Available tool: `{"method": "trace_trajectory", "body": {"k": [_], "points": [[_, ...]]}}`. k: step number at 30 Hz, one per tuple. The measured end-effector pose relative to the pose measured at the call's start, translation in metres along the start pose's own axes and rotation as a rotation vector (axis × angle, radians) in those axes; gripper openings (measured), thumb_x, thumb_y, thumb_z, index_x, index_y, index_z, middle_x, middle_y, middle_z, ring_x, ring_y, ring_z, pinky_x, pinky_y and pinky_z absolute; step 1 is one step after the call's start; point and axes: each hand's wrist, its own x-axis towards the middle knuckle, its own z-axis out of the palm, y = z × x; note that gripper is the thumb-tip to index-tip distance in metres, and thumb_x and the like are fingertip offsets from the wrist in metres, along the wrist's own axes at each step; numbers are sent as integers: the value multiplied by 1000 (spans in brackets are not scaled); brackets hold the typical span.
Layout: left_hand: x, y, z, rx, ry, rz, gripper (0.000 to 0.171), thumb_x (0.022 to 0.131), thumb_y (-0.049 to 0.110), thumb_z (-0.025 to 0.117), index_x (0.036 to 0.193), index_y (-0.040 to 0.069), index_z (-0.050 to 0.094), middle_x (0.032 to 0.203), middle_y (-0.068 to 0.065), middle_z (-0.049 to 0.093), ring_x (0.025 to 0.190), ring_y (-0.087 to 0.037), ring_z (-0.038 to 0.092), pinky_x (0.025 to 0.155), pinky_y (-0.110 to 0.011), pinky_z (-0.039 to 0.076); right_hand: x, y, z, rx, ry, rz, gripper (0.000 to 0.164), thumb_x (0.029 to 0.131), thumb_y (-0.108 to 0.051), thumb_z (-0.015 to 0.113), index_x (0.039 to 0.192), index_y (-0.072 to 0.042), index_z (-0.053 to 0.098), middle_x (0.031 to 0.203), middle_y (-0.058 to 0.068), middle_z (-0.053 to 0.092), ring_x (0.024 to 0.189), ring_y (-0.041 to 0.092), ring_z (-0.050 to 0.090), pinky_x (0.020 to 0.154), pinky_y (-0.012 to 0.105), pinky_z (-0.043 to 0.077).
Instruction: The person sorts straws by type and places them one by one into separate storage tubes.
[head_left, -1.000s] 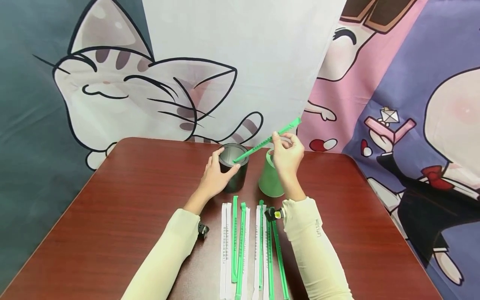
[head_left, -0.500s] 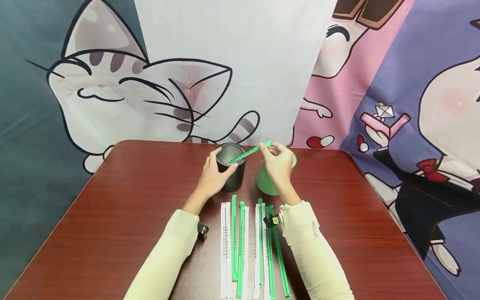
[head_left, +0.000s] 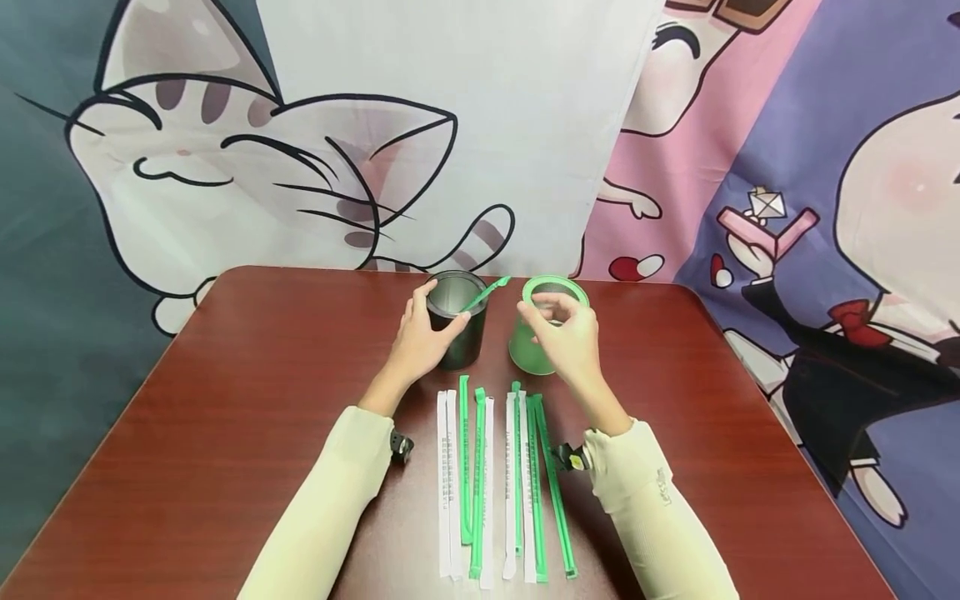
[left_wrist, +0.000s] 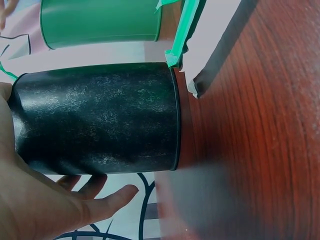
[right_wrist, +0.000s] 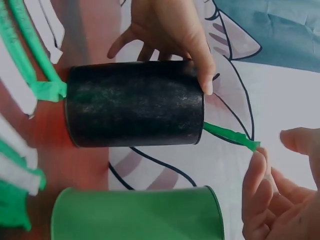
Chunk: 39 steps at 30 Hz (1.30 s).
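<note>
My left hand (head_left: 422, 340) grips the black cup (head_left: 467, 343) from its left side, thumb at the near rim and fingers round the far side. A green paper-wrapped straw (head_left: 491, 292) leans inside this cup, its upper end sticking out over the right rim. My right hand (head_left: 573, 342) holds nothing; its thumb and bent fingers stand apart in front of the green cup (head_left: 531, 354). In the right wrist view, the straw's tip (right_wrist: 252, 144) shows close to the right fingertips (right_wrist: 258, 157). The left wrist view shows the black cup's side (left_wrist: 100, 117) along the palm.
Several wrapped straws, green (head_left: 477, 492) and white (head_left: 444, 492), lie lengthwise in two groups between the forearms. The reddish-brown table (head_left: 247, 400) ends at a printed cartoon cloth (head_left: 360, 183) behind the cups.
My right hand has lowered the green straw into the black cup, let go and drawn back to the right. The left hand keeps its grip on the black cup.
</note>
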Motion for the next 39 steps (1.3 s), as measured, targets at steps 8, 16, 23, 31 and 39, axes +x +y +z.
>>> {"method": "trace_trajectory", "body": {"k": [8,16,23,31,39], "points": [[3,4,-6,13,11,9,83,87,65,61,154,33,23,148,-9,37,129,-36,42,91,-61,41,-21,5,-16,-169,-100,22,19,86,-15,75,99,-2,74,75,12,72,53,15,62,49,23,44],[7,10,-7,23,25,34,82,87,63,62,154,32,24,147,-11,38,128,-36,43,92,-60,41,-27,25,-25,-238,-128,100,23,84,-15,76,102,0,73,74,10,72,59,29,68,53,26,48],[4,11,-8,27,39,35,82,87,64,61,153,33,25,146,-10,39,128,-35,43,92,-60,41,-35,39,-25,-265,-177,148,28,82,-16,78,104,1,73,67,8,69,58,27,67,52,28,46],[-7,3,0,33,21,5,81,87,64,61,153,33,26,144,-9,40,128,-36,44,92,-60,42,-63,68,-36,-353,-270,264,25,82,-19,80,99,-3,72,65,5,67,55,21,65,56,32,48],[-12,4,0,35,32,2,81,87,63,63,153,32,27,145,-10,41,128,-36,45,91,-60,42,-82,82,-47,-345,-403,322,23,76,-20,84,85,-4,69,66,1,68,54,18,67,57,34,52]]}}
